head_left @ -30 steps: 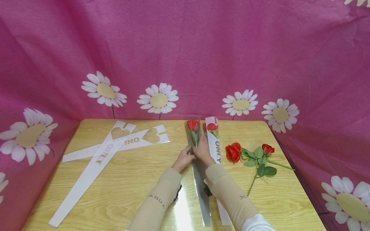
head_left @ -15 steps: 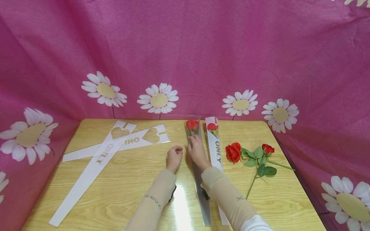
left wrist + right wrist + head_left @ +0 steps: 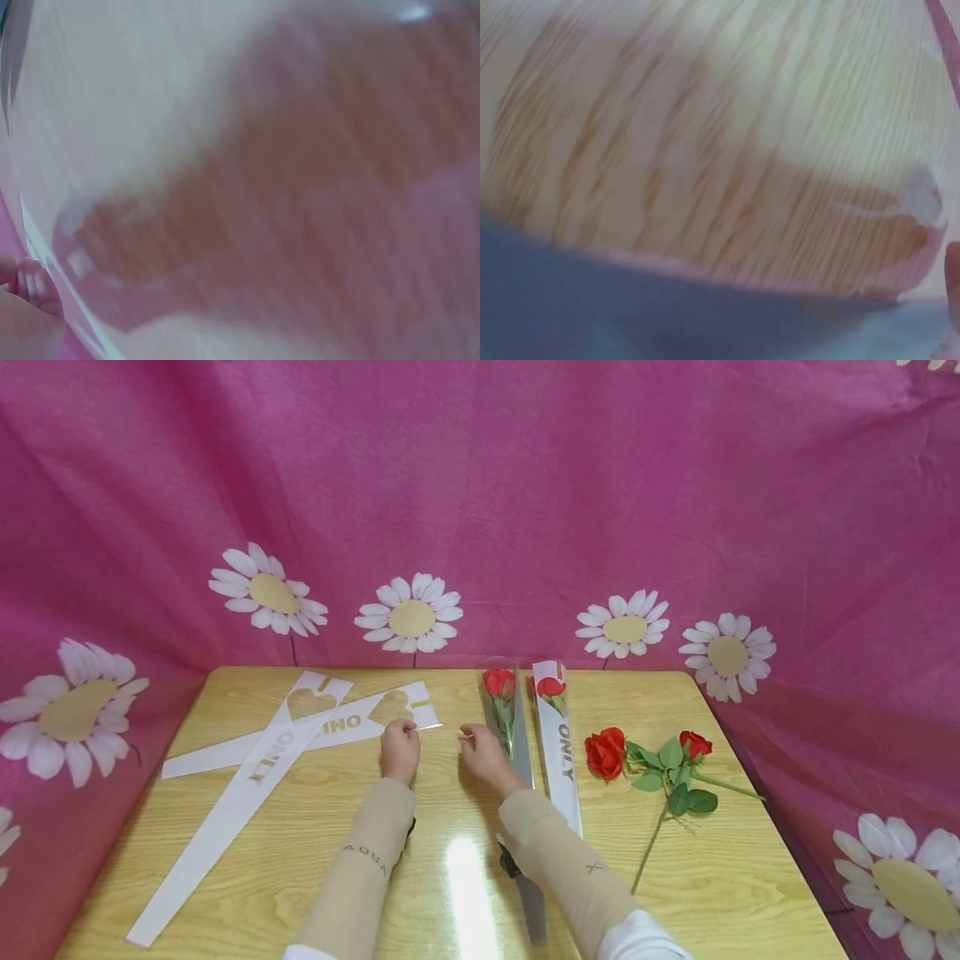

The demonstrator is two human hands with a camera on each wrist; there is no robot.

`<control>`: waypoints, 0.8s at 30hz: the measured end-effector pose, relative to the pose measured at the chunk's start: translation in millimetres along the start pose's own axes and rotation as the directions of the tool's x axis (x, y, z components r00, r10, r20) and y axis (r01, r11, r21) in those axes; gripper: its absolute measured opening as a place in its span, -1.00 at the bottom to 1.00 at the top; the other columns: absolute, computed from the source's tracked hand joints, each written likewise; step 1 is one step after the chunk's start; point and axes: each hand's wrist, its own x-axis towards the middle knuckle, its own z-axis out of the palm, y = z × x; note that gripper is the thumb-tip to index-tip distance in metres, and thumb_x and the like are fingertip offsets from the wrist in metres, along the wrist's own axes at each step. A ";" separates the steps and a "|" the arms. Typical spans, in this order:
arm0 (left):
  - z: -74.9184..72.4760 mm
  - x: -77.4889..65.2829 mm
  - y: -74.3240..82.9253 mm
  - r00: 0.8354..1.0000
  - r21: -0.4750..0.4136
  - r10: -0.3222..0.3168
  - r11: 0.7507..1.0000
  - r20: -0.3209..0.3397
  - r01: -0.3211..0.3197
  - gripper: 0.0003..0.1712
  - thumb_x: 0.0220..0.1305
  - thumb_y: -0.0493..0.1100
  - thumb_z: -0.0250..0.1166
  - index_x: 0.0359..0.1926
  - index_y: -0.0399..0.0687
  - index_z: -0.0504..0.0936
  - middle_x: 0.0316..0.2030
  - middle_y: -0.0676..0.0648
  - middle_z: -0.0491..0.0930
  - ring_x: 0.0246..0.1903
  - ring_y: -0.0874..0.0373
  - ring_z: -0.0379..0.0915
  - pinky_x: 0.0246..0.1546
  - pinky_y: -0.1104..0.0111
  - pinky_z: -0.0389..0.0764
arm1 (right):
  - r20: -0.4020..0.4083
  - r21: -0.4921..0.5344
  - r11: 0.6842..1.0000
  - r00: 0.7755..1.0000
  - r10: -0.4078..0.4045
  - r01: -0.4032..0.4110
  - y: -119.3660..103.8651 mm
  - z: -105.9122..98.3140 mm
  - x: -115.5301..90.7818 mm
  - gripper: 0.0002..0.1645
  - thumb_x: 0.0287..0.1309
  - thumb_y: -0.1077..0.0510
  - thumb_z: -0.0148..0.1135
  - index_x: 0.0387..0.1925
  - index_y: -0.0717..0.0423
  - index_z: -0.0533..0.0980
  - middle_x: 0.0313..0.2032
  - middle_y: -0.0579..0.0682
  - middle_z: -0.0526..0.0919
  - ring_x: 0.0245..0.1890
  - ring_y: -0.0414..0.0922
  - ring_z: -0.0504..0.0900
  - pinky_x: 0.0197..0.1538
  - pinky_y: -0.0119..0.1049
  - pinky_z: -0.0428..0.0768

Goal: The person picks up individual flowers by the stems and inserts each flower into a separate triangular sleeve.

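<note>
My left hand point(image 3: 401, 752), fingers loosely bent, is at the right end of a flat white flower sleeve point(image 3: 247, 756) with a gold heart, overlapping its lower edge. Crossing that sleeve is another white sleeve point(image 3: 217, 827), printed ONLY. My right hand point(image 3: 486, 758) hovers left of a red rose point(image 3: 499, 682) inside a clear-fronted sleeve point(image 3: 532, 910); its fingers are relaxed and hold nothing. In the wrist views only finger parts show at the frame edges, over blurred wood.
A second red rose point(image 3: 551, 687) lies in a white ONLY sleeve point(image 3: 558, 777), right of the first. Farther right lie two loose roses, one with a large bloom point(image 3: 604, 753) and one with a smaller bloom point(image 3: 696, 744). A pink daisy-print cloth point(image 3: 480, 510) hangs around the wooden table point(image 3: 420, 893).
Both hands have come away from the rose in the clear sleeve and moved left. The left hand has reached the flat sleeves; the right has let go. The rose stays in place.
</note>
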 end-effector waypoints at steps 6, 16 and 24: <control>-20.6 15.6 -2.1 0.994 0.070 -0.002 0.998 0.113 -0.006 -0.64 0.23 -0.40 -0.02 0.02 -0.50 0.43 -0.02 -0.42 0.45 0.00 -0.24 0.40 0.02 0.10 0.48 | 0.070 0.090 0.989 0.991 0.111 -0.117 71.8 51.8 30.3 -0.45 0.17 0.11 -0.01 0.18 0.24 0.29 0.02 0.13 0.52 -0.02 -0.05 0.53 -0.03 -0.32 0.53; 38.5 101.9 -136.7 0.987 0.157 0.118 0.978 0.108 -0.134 -0.41 0.22 -0.05 0.12 0.15 -0.39 0.37 0.25 -0.34 0.20 0.26 -0.17 0.09 0.31 0.27 0.10 | 0.319 0.302 0.865 0.897 0.305 -0.402 -37.2 0.9 8.3 -0.26 0.22 0.00 0.02 0.34 0.18 0.07 0.30 0.10 0.21 0.30 -0.05 0.18 0.29 -0.23 0.23; 4.5 53.9 -63.1 0.985 0.179 -0.012 0.984 0.171 -0.019 -0.44 0.24 -0.20 -0.01 0.16 -0.56 0.27 0.24 -0.48 0.11 0.25 -0.33 0.00 0.34 0.13 -0.05 | 0.385 0.424 0.701 0.815 0.434 -0.574 -123.4 -28.9 -6.6 -0.27 0.23 0.23 -0.11 0.37 0.27 -0.10 0.38 0.19 -0.04 0.37 0.09 -0.10 0.38 -0.12 -0.03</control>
